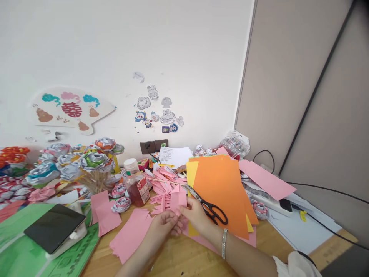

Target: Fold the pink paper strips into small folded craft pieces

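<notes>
1. Head view: pink paper piece (178, 197) is up off the table, between the two hands, in front of the heap of pink strips; folds visible near its top.
2. Right hand (192, 211): thumb and fingers pinching the piece at its lower right edge. Bracelet (224, 243) on that wrist.
3. Left hand (166, 223): fingers curled, tips bunched at the piece's lower edge. Can't tell if they actually pinch it.
4. Just behind: pink strips (160, 184), loose heap, overlapping at mixed angles.
5. Right of the piece: orange sheets (220, 177) stacked over yellow ones, scissors (205, 202) lying on the left part, black handles toward the person.
6. Left: fanned stack of pink sheets (131, 232) beside the left forearm; bottle (138, 190) upright behind it.
7. Further left: tablet (56, 227) tilted on a white stand, over a green mat (14, 240). Paper flowers (95, 161) on sticks behind.
8. Far right: power strip (275, 206), partly under a long pink sheet (268, 179).
9. All on a wooden table (178, 257).
</notes>
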The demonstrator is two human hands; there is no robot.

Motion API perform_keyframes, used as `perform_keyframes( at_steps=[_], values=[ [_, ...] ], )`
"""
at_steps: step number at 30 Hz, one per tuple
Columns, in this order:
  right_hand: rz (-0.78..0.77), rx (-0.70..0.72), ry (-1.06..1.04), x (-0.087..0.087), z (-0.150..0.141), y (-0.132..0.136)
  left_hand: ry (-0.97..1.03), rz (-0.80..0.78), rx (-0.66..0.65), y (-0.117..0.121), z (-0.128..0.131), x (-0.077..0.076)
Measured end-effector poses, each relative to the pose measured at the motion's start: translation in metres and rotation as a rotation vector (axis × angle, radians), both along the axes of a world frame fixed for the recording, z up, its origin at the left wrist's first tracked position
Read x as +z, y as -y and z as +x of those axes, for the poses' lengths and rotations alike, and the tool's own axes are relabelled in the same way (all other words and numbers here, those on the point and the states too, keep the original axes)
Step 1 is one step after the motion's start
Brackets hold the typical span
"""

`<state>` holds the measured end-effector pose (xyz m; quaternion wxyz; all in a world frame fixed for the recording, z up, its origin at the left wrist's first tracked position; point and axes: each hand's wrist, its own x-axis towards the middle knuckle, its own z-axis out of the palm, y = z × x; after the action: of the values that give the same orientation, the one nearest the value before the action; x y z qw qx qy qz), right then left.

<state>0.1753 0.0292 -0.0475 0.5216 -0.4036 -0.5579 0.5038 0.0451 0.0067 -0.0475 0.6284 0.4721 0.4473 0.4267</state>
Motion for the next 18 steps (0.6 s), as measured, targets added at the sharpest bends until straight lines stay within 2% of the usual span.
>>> perform_keyframes(
  at_steps=[3,7,13,18],
  values=[
    [-0.026,-0.007,-0.049,0.000,0.001,-0.002,-0.059,0.065,0.037,-0.003,-0.002,-0.006],
    [-0.054,0.041,-0.105,-0.002,-0.001,0.000,-0.152,0.139,0.022,-0.002,-0.001,-0.006],
    [-0.046,0.060,-0.079,-0.003,-0.003,0.003,-0.339,0.274,0.093,0.005,0.000,0.008],
    [-0.058,0.120,-0.059,-0.003,-0.002,0.000,-0.332,0.335,0.088,0.006,-0.001,0.015]
  ],
)
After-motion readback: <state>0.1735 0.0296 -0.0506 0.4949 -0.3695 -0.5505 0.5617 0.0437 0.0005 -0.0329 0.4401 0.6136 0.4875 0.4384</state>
